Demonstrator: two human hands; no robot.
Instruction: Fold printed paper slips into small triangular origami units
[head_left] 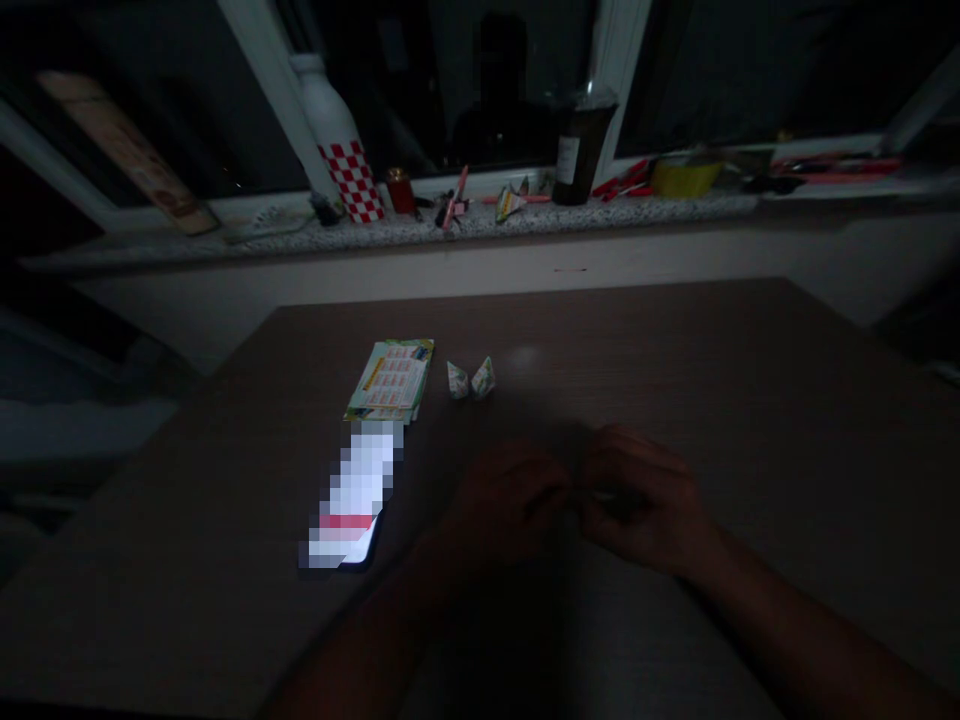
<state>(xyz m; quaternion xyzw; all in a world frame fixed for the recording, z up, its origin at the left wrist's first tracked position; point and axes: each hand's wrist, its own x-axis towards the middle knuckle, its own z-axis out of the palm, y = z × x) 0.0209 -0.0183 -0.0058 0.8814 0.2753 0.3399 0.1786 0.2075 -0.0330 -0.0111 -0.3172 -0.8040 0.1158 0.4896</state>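
Over the table's middle, my left hand (517,490) and my right hand (645,495) come together with fingertips almost touching. Both are closed in a pinch. A thin pale sliver (604,495) shows at the right hand's fingers; in this dim light I cannot make out what it is. The left fingers hide whatever they may grip. Beyond the hands stand two small folded paper pieces with pointed tips, one on the left (457,381) and one on the right (484,377). Left of these lies a stack of printed paper cards (394,378).
A lit phone (356,500) lies left of my hands on the dark wooden table (750,400). Behind it runs a stone windowsill (420,228) with a red-and-white checked bottle (349,160), a dark bottle (574,155), a red jar (400,190) and a yellow roll (685,177).
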